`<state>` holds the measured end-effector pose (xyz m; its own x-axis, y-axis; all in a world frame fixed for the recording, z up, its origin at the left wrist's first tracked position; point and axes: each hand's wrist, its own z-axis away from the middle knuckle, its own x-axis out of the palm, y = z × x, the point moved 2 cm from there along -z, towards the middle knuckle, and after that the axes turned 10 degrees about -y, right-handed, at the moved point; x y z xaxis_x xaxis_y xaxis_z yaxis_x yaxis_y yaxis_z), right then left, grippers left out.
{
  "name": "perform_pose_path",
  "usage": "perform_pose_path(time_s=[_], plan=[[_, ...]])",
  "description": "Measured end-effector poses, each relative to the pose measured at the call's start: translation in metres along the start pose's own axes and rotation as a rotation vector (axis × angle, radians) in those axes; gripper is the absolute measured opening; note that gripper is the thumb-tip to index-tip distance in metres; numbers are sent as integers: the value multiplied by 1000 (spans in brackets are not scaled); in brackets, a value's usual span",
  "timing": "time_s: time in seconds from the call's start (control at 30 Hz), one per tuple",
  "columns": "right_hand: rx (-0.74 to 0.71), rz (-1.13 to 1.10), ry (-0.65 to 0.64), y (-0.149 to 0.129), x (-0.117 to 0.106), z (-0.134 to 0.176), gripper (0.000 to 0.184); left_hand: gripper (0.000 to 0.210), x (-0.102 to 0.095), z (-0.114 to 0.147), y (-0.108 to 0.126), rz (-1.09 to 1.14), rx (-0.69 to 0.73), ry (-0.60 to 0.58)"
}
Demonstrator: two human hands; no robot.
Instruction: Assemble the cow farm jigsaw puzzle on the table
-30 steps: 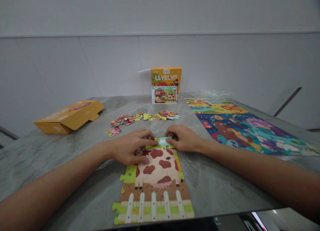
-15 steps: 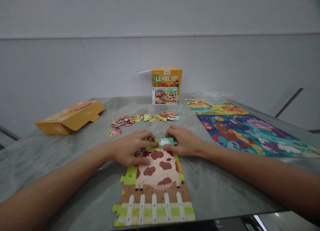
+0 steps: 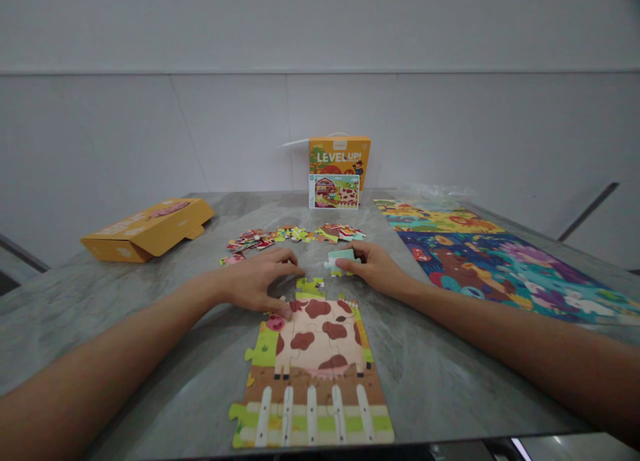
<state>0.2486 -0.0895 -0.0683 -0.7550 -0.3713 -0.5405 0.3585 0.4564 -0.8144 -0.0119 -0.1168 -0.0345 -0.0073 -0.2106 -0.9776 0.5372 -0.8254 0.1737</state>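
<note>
Before me lies a partly joined jigsaw puzzle (image 3: 320, 364) with a spotted cow and a white fence. My left hand (image 3: 263, 281) rests at its upper left corner, thumb on the puzzle near the cow's head, fingers apart and holding nothing. Just right of those fingertips, a green puzzle piece (image 3: 310, 288) sits at the puzzle's top edge. Above the table, beyond that edge, my right hand (image 3: 373, 268) pinches a pale blue-green puzzle piece (image 3: 341, 255) between thumb and fingers. The held piece is apart from the puzzle.
Loose puzzle pieces (image 3: 295, 234) are heaped beyond my hands. A yellow box (image 3: 150, 228) lies at the left. An orange "LEVEL UP!" box (image 3: 340, 156) stands at the back behind a picture card (image 3: 334, 192). Colourful finished puzzles (image 3: 495, 261) lie at the right.
My right hand has drawn the pale piece up and away from the puzzle's top edge. My left hand has shifted slightly left, uncovering the green piece and the cow's snout.
</note>
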Motion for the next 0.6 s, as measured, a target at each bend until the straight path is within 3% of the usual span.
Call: perform_pose_path(time_s=[0.17,0.33,0.47,0.6], plan=[[6,148,-33,1,2,-19,29,73,0,-1,2,17,10,20],[-53,177,36,-5,14,-44,28,72,-1,-1,3,24,18,11],[-125,173,-54,-4,26,-52,23,69,0,-1,3,28,38,29],[-138,191,-67,-1,27,-50,24,70,0,-1,2,24,31,16]])
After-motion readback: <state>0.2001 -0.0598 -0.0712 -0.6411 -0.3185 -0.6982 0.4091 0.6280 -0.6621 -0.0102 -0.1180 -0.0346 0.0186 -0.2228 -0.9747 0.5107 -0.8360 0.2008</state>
